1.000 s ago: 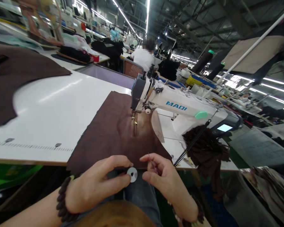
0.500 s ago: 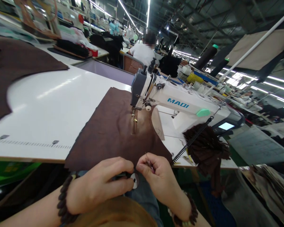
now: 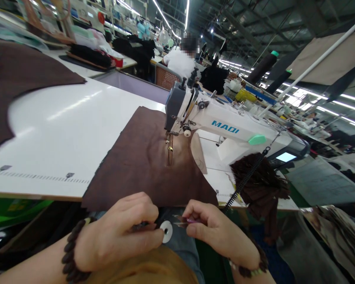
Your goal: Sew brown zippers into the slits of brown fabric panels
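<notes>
Two brown fabric panels occupy the desk point(image 3: 47, 150): a dark panel point(image 3: 32, 71) at the frame's left edge and a zippered panel point(image 3: 130, 169) at centre, its zip under the white sewing machine point(image 3: 215, 124). At right, a coiled black cord point(image 3: 249, 177) crosses before brown strips point(image 3: 262, 177). Lower centre, the left hand point(image 3: 121, 228) has its fingers drawn together, pinching a bobbin point(image 3: 169, 225); the right hand's point(image 3: 213, 224) fingers close around small pink-handled snips point(image 3: 192, 221), blades toward the bobbin. The white desk has ruler marks along its front. A white-shirted person point(image 3: 179, 63) sits upper centre, beneath strip lights.
</notes>
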`<state>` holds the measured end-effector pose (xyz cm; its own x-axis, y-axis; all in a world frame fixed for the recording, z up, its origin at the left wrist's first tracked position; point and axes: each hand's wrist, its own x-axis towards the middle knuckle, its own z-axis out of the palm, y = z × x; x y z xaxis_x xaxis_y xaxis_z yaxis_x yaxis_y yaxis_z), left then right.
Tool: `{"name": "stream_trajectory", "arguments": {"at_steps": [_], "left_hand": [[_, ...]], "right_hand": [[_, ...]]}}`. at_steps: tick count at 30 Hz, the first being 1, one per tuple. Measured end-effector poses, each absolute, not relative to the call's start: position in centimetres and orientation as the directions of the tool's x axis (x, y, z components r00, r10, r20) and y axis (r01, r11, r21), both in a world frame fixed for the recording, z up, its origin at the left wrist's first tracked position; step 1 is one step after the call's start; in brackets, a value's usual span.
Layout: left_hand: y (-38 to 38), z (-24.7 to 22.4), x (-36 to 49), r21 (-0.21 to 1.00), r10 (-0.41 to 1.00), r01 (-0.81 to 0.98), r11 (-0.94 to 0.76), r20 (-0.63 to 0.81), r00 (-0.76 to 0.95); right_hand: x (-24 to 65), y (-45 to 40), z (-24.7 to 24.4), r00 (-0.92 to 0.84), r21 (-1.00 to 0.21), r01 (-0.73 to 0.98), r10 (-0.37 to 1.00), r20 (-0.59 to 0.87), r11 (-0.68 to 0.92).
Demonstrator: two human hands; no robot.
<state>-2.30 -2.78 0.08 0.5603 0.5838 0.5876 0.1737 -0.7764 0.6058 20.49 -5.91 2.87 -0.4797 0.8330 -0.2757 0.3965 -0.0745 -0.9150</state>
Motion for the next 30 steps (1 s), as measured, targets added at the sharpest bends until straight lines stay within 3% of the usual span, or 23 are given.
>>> {"name": "stream_trajectory", "arguments": {"at_steps": [12, 19, 24, 30], "left_hand": [[-3.2, 0.4, -1.7, 0.556, 0.521, 0.154, -0.817, 0.596, 0.611], [-2.7, -0.4, -2.4, 0.622, 0.577, 0.153, -0.768, 0.569, 0.586], [-2.0, -1.5, -3.0, 0.453, 0.525, 0.266, -0.851, 0.699, 0.486], [-1.9, -1.5, -2.7, 0.463, 0.556, 0.31, -0.83, 0.722, 0.412]], "right_hand": [[19.6, -5.5, 3.6, -0.515, -0.891, 0.452, 0.801, -0.304, -0.048], [20.8, -5.6, 3.3, -0.438, -0.9, 0.426, 0.849, -0.296, -0.094], [20.5, -5.8, 2.3, -0.426, -0.877, 0.474, 0.849, -0.311, -0.083], [18.2, -5.5, 2.6, -0.404, -0.827, 0.562, 0.873, -0.273, 0.002]]}}
